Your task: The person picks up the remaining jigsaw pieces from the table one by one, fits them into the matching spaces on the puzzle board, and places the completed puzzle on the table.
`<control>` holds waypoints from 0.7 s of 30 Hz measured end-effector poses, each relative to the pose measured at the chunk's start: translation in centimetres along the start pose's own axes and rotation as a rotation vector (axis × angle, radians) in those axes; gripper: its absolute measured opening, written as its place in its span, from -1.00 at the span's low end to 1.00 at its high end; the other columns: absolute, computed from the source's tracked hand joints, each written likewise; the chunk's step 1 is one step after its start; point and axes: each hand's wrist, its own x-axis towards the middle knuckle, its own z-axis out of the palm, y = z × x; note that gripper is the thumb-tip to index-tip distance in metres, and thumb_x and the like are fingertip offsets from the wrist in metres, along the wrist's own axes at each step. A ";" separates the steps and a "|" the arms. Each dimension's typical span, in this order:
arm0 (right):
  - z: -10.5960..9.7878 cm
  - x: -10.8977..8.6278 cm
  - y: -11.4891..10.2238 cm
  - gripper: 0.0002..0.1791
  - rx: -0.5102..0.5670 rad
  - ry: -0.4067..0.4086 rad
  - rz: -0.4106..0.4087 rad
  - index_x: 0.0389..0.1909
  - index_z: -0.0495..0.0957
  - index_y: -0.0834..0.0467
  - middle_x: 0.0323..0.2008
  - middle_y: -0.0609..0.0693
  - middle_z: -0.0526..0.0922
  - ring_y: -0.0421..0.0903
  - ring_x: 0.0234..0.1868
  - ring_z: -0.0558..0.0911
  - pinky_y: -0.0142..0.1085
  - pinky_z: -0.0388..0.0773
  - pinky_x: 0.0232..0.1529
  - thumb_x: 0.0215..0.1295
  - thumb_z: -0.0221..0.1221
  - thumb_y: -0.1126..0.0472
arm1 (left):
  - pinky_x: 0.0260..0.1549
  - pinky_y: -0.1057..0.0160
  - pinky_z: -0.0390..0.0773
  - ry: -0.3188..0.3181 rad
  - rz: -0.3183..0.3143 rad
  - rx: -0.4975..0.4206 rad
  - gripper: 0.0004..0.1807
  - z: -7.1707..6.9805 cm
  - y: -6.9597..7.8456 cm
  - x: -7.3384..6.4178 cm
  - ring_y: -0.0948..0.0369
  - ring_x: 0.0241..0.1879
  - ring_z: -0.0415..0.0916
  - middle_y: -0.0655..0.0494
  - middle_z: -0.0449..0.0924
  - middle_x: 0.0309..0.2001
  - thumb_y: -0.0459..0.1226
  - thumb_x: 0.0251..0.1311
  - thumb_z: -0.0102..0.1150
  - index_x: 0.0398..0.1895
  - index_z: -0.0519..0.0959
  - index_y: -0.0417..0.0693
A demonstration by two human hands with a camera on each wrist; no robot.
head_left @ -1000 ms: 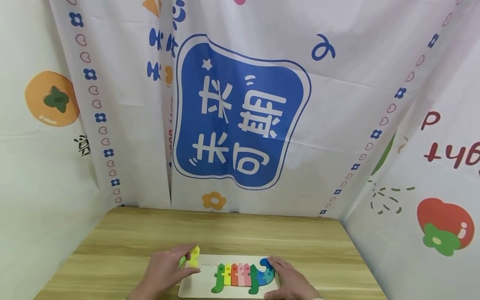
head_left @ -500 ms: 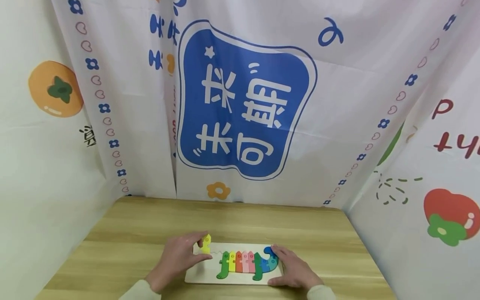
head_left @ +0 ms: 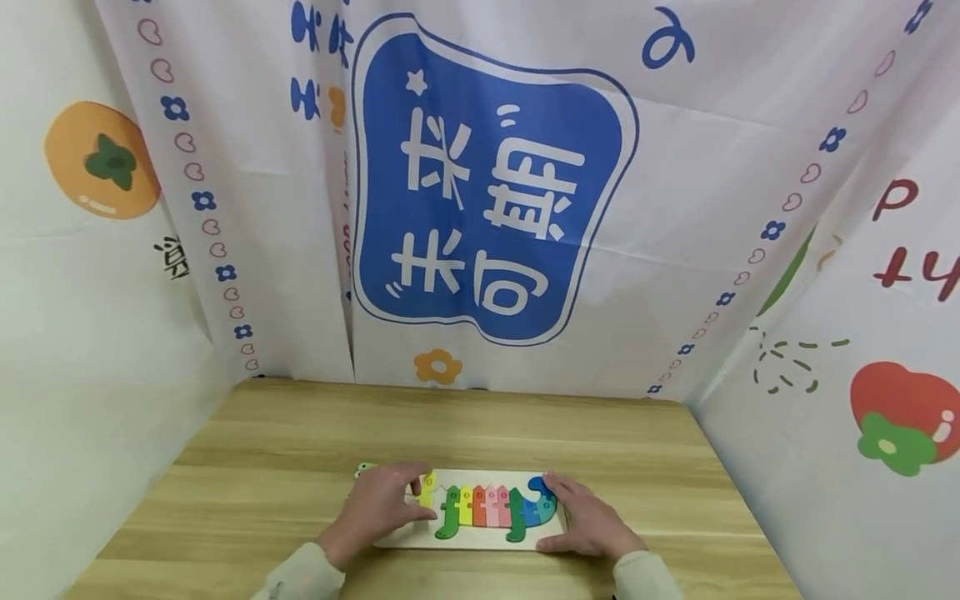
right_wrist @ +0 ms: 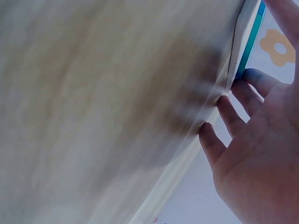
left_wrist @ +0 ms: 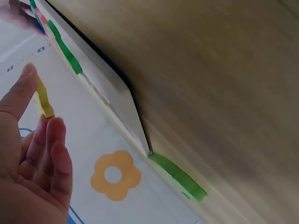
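Between thumb and index finger, my left hand (head_left: pixel 375 507) pinches a yellow puzzle piece (head_left: pixel 427 490) above the left part of a pale wooden puzzle board (head_left: pixel 495 542). In the left wrist view, the yellow puzzle piece (left_wrist: pixel 43 99) stands upright, apart from the board. Green, yellow, orange, pink and blue pieces form a crocodile's body and tail (head_left: pixel 487 507) on the board. My right hand (head_left: pixel 594 523) rests at the board's right end, fingers by the blue tail. The right wrist view shows its extended fingertips (right_wrist: pixel 205 128) touching the table and board edge.
A green crocodile-head piece (head_left: pixel 365 467) lies on the wooden table (head_left: pixel 300 433) past the board's left end, partly hidden by my left hand. White printed cloth (head_left: pixel 480 367) hangs along the table's back, with white walls at both sides.
My left hand has brought the yellow puzzle piece rightward and lower over the board. The green head piece has come into clearer view behind it. My right hand stays at the board's end.
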 end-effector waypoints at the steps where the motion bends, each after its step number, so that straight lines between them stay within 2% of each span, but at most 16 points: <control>1: 0.0 0.0 0.0 0.24 0.004 -0.003 0.004 0.60 0.20 0.06 0.58 0.12 0.25 0.31 0.53 0.27 0.34 0.30 0.42 -0.04 0.49 -0.40 | -0.54 0.43 0.33 -0.020 -0.004 -0.016 -0.34 0.1 0.1 0.1 0.46 -0.56 0.26 0.37 0.60 -0.43 0.03 -0.14 0.67 0.06 0.72 -0.05; 4: 0.0 -0.2 -0.1 0.24 0.014 -0.010 0.014 0.60 0.21 0.05 0.58 0.12 0.26 0.32 0.53 0.26 0.36 0.29 0.41 -0.05 0.49 -0.39 | -0.53 0.42 0.32 -0.074 -0.022 -0.064 -0.33 0.6 0.2 0.3 0.44 -0.54 0.27 0.38 0.54 -0.45 0.02 -0.13 0.67 0.08 0.71 -0.08; 13: 0.1 -0.4 -0.1 0.23 0.011 -0.014 0.006 0.60 0.21 0.07 0.58 0.12 0.25 0.32 0.54 0.25 0.36 0.28 0.42 -0.03 0.49 -0.39 | -0.54 0.38 0.33 -0.174 -0.071 -0.140 -0.32 1.8 0.0 0.9 0.37 -0.53 0.29 0.29 0.52 -0.48 -0.02 -0.16 0.69 0.06 0.71 -0.11; 21: 0.2 -0.1 -0.2 0.23 0.000 -0.014 -0.001 0.60 0.22 0.08 0.58 0.12 0.26 0.31 0.54 0.26 0.35 0.29 0.42 -0.03 0.48 -0.40 | -0.48 0.36 0.35 -0.213 -0.108 -0.191 -0.35 2.3 -0.3 1.3 0.34 -0.50 0.33 0.26 0.52 -0.49 -0.01 -0.13 0.67 0.03 0.71 -0.15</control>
